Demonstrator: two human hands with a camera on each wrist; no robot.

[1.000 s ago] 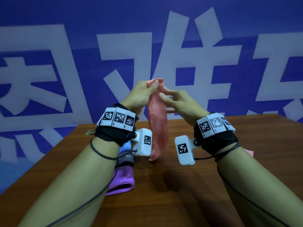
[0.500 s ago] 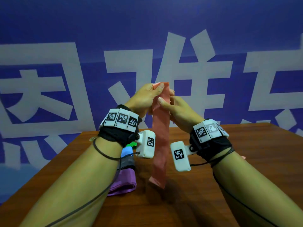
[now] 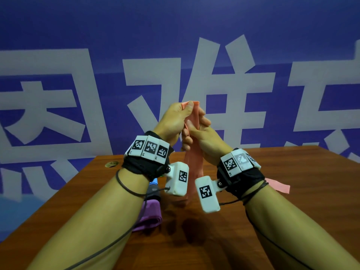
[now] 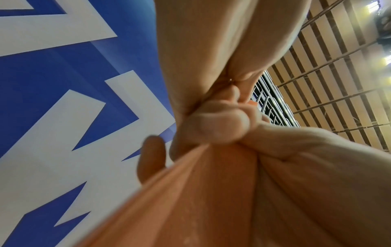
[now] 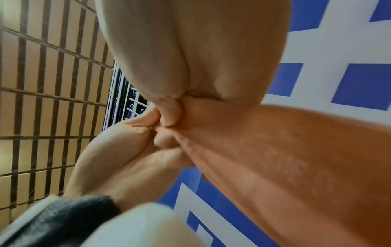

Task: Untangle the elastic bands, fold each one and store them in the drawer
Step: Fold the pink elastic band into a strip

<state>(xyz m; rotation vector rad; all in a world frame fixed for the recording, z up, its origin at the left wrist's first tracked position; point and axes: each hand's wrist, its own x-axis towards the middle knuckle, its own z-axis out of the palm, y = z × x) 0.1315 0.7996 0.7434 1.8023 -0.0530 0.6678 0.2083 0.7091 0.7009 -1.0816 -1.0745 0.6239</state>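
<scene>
A salmon-pink elastic band (image 3: 193,164) hangs straight down in front of me, its lower end just above the wooden table (image 3: 292,211). My left hand (image 3: 179,119) pinches its top edge between thumb and fingers. My right hand (image 3: 200,131) grips the band just below, fingers curled round it. In the left wrist view the pink band (image 4: 190,200) runs down from the pinching fingers (image 4: 213,128). The right wrist view shows the band (image 5: 275,150) stretching away from where both hands meet. No drawer is in view.
A stack of folded bands lies on the table under my left forearm, purple (image 3: 150,217) at the front, grey and blue (image 3: 153,185) behind. Another pink band's end (image 3: 278,186) lies flat behind my right wrist. A blue wall with white characters stands behind the table.
My right hand has closed in from a loose touch to a grip on the band under my left hand. The hanging band has straightened.
</scene>
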